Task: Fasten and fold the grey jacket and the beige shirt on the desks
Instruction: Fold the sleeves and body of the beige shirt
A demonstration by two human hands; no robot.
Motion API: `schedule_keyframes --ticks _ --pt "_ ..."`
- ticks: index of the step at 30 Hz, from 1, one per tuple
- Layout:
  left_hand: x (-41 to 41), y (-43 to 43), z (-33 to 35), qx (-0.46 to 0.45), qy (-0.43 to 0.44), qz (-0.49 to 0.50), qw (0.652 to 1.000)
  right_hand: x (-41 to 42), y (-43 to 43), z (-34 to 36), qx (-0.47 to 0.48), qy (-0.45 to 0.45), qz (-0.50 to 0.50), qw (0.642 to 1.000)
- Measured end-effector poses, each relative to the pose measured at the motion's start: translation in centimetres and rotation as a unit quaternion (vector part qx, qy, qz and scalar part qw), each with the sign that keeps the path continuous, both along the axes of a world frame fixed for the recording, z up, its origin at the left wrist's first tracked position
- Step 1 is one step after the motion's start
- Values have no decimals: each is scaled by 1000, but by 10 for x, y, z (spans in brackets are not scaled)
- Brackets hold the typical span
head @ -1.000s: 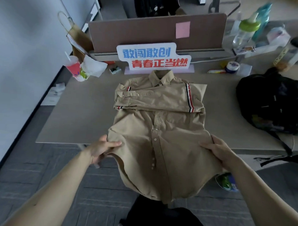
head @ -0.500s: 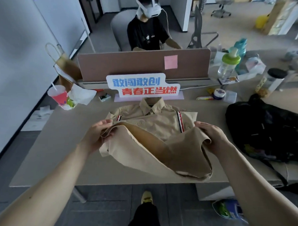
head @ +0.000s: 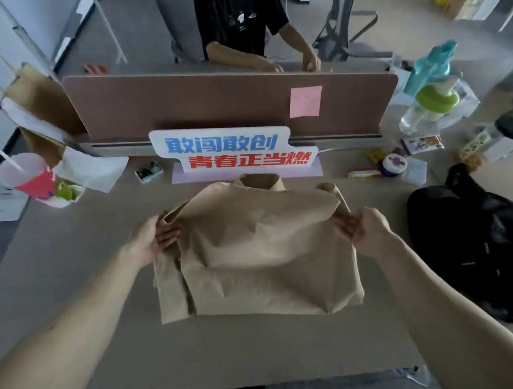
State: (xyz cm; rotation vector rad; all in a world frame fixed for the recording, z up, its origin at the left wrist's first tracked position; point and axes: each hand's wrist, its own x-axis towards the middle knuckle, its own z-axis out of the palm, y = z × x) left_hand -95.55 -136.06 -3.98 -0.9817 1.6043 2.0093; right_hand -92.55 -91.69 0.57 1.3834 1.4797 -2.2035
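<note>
The beige shirt (head: 264, 253) lies in the middle of the desk (head: 69, 274), its lower half folded up over the chest so the plain back of the cloth faces up. Only the collar (head: 260, 181) shows beyond the fold. My left hand (head: 153, 238) is at the left corner of the folded layer, palm turned up, its straight fingers touching the cloth edge. My right hand (head: 362, 228) is at the right corner, fingers straight against the fabric. No grey jacket is in view.
A black bag (head: 467, 241) lies on the desk to the right. At the back stand a slogan sign (head: 233, 152), a divider panel (head: 194, 103), a pink cup (head: 29, 178), bottles (head: 429, 110) and small items. A person sits behind the divider.
My hands carried the shirt's hanging lower half up off the desk edge and laid it over the folded sleeves and chest. Their grip on the hem has loosened and the fingers have straightened.
</note>
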Motion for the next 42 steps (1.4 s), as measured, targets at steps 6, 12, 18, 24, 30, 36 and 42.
schedule_keyframes --ticks 6,12,18,24,30,36,42 --pt "-11 -13 -34 -38 -69 -96 992 -15 6 -40 153 -101 168 969" --pt "-24 -27 -64 -256 -52 -97 960 -27 17 -62 405 -105 293 860" --pt "-24 -23 -56 -366 -49 -112 922 -30 28 -79 422 -106 345 832" --pt "40 -18 -47 -393 -110 -104 907 6 33 -88 389 -110 329 854" --pt "109 -10 -48 -354 -94 -89 926 71 29 -96 330 -68 302 892" --pt "136 -2 -37 -347 -39 -58 935 116 19 -108 322 -54 296 898" --pt "160 -9 -56 -327 -55 -120 936 138 16 -114 380 -64 258 886"
